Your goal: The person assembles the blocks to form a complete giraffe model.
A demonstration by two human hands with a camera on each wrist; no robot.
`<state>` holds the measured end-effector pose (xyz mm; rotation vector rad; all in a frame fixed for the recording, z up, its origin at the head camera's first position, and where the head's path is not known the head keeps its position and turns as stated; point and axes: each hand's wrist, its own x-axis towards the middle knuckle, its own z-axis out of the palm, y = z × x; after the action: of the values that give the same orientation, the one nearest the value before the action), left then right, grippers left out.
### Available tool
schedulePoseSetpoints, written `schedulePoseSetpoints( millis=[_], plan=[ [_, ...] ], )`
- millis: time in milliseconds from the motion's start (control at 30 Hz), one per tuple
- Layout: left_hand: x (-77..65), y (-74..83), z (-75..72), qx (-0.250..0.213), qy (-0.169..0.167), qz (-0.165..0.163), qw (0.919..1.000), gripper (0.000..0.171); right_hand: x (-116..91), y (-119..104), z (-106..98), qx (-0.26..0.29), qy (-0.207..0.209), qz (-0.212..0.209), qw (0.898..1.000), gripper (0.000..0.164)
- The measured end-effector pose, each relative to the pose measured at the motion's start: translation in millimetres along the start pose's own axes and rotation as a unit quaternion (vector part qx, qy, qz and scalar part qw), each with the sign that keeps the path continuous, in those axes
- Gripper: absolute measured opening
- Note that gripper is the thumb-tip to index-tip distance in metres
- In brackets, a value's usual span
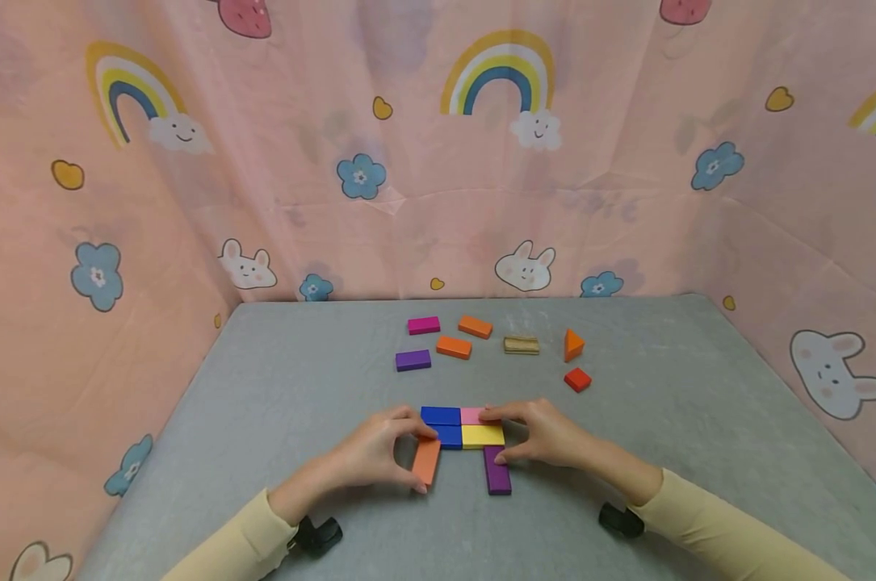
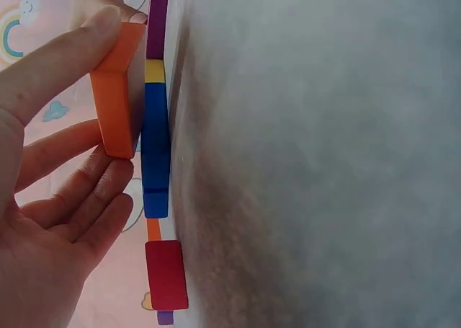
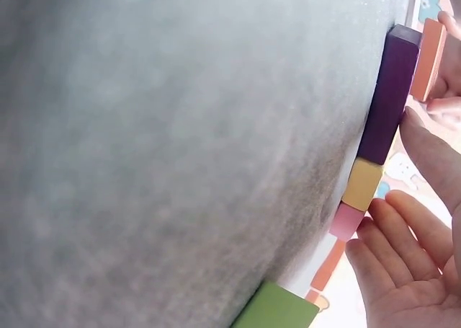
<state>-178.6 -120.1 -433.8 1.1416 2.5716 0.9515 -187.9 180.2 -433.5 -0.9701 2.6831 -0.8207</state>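
L hand (image 1: 379, 448): thumb and fingers are pinching an orange rect. block (image 1: 426, 462) end to end. It is being held just off the grey tabletop (image 1: 299, 403), near-L of the yellow block (image 1: 483, 436). Handling: prob. painted wood, so light, stiff, hard to break; smooth faces may slip a bit. Rec. grip: both short ends, long sides free. R hand (image 1: 548, 432): thumb and fingers are standing wide, gripping nothing; index is touching the pink block (image 1: 469, 416) at yellow's far side, thumb is resting at the purple block (image 1: 498, 476), abutting yellow's near side, R end. Two blue blocks (image 1: 441, 415) are lying L and far-L of yellow. Surface is looking flat, matte. Well beyond yellow, magenta (image 1: 424, 326), violet (image 1: 412, 361), tan grooved (image 1: 521, 345) and red blocks (image 1: 577, 379), etc., are lying loose. Farther back, a pink printed curtain (image 1: 423, 234) is hanging.
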Motion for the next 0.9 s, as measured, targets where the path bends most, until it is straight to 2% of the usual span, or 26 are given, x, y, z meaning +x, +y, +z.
schedulePoseSetpoints(
  millis=[400,733,900],
  plan=[
    [-1.7,2.4,1.9,0.013,-0.005,0.025,0.9996,0.056,0.8,0.7,-0.1,-0.002,-0.002,0.005,1.0,0.058],
    [-4.0,-1.9,6.0,0.056,0.004,0.038,0.9977,0.057,0.7,1.5,-0.1,0.001,-0.003,0.004,1.0,0.058],
    [-7.1,-4.5,3.4,0.029,0.022,0.022,0.9991,0.055,0.3,1.1,1.0,-0.001,-0.004,0.004,1.0,0.058]
  ],
)
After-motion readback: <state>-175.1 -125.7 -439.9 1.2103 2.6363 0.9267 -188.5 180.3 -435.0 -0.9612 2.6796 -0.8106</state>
